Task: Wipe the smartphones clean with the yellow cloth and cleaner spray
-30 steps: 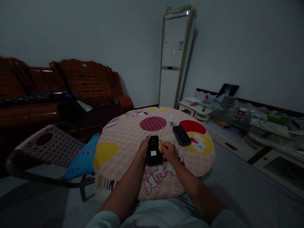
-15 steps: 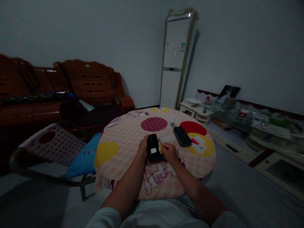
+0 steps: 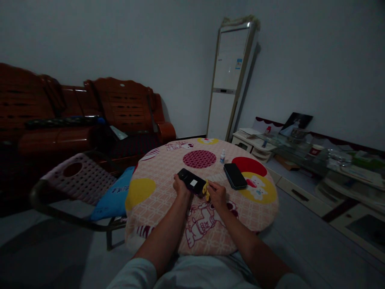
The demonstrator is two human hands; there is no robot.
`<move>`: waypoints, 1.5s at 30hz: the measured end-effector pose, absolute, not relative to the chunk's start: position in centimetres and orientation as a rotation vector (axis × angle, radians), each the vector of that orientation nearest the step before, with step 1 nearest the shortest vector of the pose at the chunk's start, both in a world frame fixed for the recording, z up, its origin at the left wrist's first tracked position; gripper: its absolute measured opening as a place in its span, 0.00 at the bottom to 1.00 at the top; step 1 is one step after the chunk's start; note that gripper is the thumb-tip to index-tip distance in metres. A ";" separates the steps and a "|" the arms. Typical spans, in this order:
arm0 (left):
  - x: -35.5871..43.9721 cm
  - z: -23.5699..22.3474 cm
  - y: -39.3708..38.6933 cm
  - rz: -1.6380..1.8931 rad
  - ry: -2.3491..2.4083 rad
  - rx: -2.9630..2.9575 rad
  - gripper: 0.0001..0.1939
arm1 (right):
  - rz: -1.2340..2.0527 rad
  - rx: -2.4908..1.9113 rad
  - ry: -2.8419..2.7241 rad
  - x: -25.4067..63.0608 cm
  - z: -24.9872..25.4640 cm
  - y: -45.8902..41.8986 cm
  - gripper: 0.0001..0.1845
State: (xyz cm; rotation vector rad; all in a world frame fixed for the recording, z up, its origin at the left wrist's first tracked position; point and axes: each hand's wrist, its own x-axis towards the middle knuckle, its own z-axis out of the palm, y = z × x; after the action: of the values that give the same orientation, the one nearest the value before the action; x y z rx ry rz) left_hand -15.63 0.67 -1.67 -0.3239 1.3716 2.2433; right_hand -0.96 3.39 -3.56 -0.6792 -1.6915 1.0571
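Note:
A black smartphone (image 3: pixel 187 177) with a white square patch on its upper face is tilted sideways above the table. My left hand (image 3: pixel 181 186) is closed around its near left side. A yellow cloth (image 3: pixel 206 191) is pinched in my right hand (image 3: pixel 217 194), and it touches the phone's right end. Some fingers of both hands are hidden. Just beyond my right hand lies a dark flat case or device (image 3: pixel 235 176), and a pale, blurred flat item (image 3: pixel 217 177) is beside it. A small white bottle (image 3: pixel 222 156) with a blue label stands farther back.
The round table (image 3: pixel 168 160) has a patterned pink cloth. A woven chair (image 3: pixel 80 176) with a blue cushion (image 3: pixel 112 196) stands at its left, before a wooden sofa (image 3: pixel 126 100). A tall air conditioner (image 3: pixel 228 80) stands behind; a cluttered low cabinet (image 3: pixel 296 192) runs along the right.
The phone has turned from nearly upright to slanting, its far end swinging left. My right hand and the yellow cloth have come to its right end. The whole view has shifted slightly.

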 end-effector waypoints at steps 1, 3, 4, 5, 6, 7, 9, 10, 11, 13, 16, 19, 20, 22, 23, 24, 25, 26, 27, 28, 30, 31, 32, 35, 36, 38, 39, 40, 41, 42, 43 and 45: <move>-15.6 -1.8 0.7 2.253 1.370 -0.340 0.18 | 1.051 -0.688 -1.697 -1.1 -3.5 3.3 0.16; -15.7 -2.0 0.7 2.257 1.375 -0.366 0.18 | 1.010 -0.686 -1.738 -1.3 -3.4 3.0 0.15; -15.8 -2.0 0.7 2.259 1.375 -0.373 0.18 | 0.973 -0.674 -1.769 -1.4 -3.3 2.9 0.14; -15.9 -2.1 0.7 2.260 1.373 -0.375 0.18 | 0.927 -0.651 -1.806 -1.4 -3.3 2.6 0.14; -16.0 -2.1 0.6 2.263 1.366 -0.378 0.18 | 0.877 -0.620 -1.843 -1.3 -3.2 2.4 0.13; -16.1 -2.1 0.6 2.266 1.352 -0.384 0.18 | 0.828 -0.583 -1.878 -1.3 -3.1 2.1 0.13; -16.3 -2.0 0.6 2.265 1.309 -0.410 0.18 | 0.741 -0.501 -1.951 -1.2 -3.1 1.4 0.13; -16.3 -2.0 0.7 2.263 1.288 -0.423 0.18 | 0.707 -0.461 -1.988 -1.1 -3.1 1.2 0.13; -16.4 -2.0 0.7 2.263 1.267 -0.434 0.18 | 0.678 -0.426 -2.020 -1.0 -3.1 0.9 0.13; -16.5 -2.0 0.8 2.269 1.238 -0.448 0.18 | 0.644 -0.382 -2.048 -1.0 -3.0 0.7 0.13; -16.5 -2.0 0.9 2.278 1.236 -0.445 0.17 | 0.651 -0.413 -1.972 -1.2 -2.9 1.2 0.13; -16.3 -2.0 0.9 2.277 1.265 -0.430 0.14 | 0.683 -0.517 -1.840 -1.4 -2.9 2.3 0.13; -16.2 -2.0 0.9 2.278 1.272 -0.427 0.13 | 0.692 -0.543 -1.813 -1.5 -2.9 2.5 0.14; -16.1 -2.0 0.9 2.284 1.281 -0.430 0.13 | 0.697 -0.562 -1.799 -1.5 -3.0 2.7 0.14; -16.1 -1.9 0.9 2.283 1.282 -0.430 0.13 | 0.689 -0.551 -1.815 -1.5 -3.0 2.6 0.13; -16.1 -1.9 0.8 2.277 1.280 -0.434 0.14 | 0.676 -0.529 -1.845 -1.4 -3.0 2.3 0.13; -16.1 -1.8 0.7 2.268 1.276 -0.437 0.14 | 0.658 -0.498 -1.884 -1.3 -2.9 2.0 0.13; -16.2 -1.7 0.6 2.257 1.270 -0.439 0.15 | 0.637 -0.461 -1.928 -1.3 -2.9 1.6 0.12; -16.2 -1.6 0.5 2.247 1.261 -0.439 0.16 | 0.618 -0.421 -1.975 -1.2 -2.9 1.2 0.12; -16.2 -1.4 0.4 2.239 1.241 -0.440 0.17 | 0.606 -0.379 -2.018 -1.1 -2.9 0.9 0.12; -16.2 -1.1 0.1 2.234 1.126 -0.404 0.19 | 0.601 -0.305 -2.074 -1.1 -2.9 0.3 0.12; -16.2 -1.0 -0.1 2.228 1.025 -0.356 0.22 | 0.604 -0.275 -2.087 -1.1 -2.9 0.1 0.12; -16.1 -0.8 -0.3 2.211 0.906 -0.297 0.25 | 0.609 -0.248 -2.096 -1.2 -2.9 0.0 0.12; -15.8 -0.4 -0.7 2.146 0.554 -0.101 0.35 | 0.618 -0.187 -2.144 -1.5 -3.1 -0.2 0.12; -15.7 -0.3 -0.8 2.133 0.475 -0.069 0.36 | 0.618 -0.170 -2.167 -1.5 -3.1 -0.2 0.12; -15.7 -0.3 -0.8 2.115 0.396 -0.053 0.34 | 0.617 -0.142 -2.202 -1.6 -3.1 -0.4 0.11; -15.8 -0.3 -0.8 2.095 0.400 -0.056 0.32 | 0.616 -0.133 -2.210 -1.5 -3.1 -0.5 0.11; -15.9 -0.4 -0.7 2.062 0.425 -0.057 0.30 | 0.613 -0.130 -2.210 -1.4 -3.1 -0.5 0.11; -16.0 -0.5 -0.6 2.024 0.461 -0.050 0.29 | 0.609 -0.135 -2.201 -1.2 -3.0 -0.4 0.11; -16.2 -0.7 -0.6 1.989 0.497 -0.037 0.27 | 0.605 -0.154 -2.182 -1.0 -3.0 -0.3 0.11; -16.4 -0.8 -0.5 1.962 0.528 -0.023 0.27 | 0.601 -0.186 -2.150 -0.7 -2.9 0.0 0.12; -16.7 -1.0 -0.4 1.935 0.559 0.002 0.27 | 0.598 -0.288 -2.050 -0.2 -2.8 0.8 0.12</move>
State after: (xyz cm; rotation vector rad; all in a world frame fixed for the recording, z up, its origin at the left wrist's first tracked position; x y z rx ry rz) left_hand -16.72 -0.44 -1.00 0.0017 0.5589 1.9351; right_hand -0.16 0.81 -2.79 -0.2883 -2.0505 0.5979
